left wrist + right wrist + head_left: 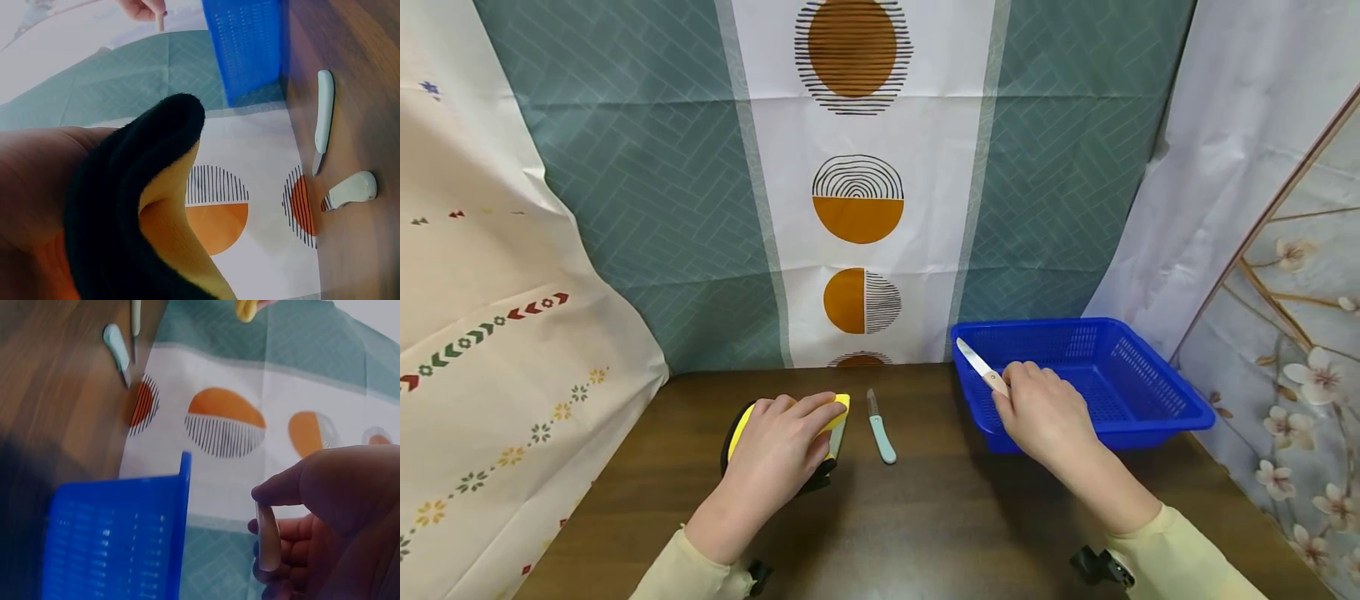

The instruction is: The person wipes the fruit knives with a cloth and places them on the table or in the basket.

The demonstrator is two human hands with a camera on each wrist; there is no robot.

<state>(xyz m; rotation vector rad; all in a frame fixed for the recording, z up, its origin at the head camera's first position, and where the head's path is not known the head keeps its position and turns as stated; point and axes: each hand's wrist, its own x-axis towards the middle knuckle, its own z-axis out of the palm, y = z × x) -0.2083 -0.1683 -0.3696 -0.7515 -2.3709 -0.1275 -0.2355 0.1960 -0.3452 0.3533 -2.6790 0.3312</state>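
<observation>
My left hand [782, 442] grips a yellow cloth with black edging [842, 402], bunched under the fingers; its thick dark edge [125, 162] fills much of the left wrist view. In my right hand [1048, 408] is a small knife [985, 371], held by its pale wooden handle [269, 540] with the blade pointing up and left. It overlaps the left rim of the blue basket [1150, 429] in the head view. A mint-handled knife [883, 437] lies on the table between the hands. Another pale-handled knife [356, 189] is beside the cloth, largely hidden by the left hand in the head view.
The brown wooden table [925, 533] ends at a patterned cloth backdrop [865, 192] behind. Printed cloth also hangs at the left [512, 375] and at the right [1292, 400]. The perforated basket stands at the table's back right.
</observation>
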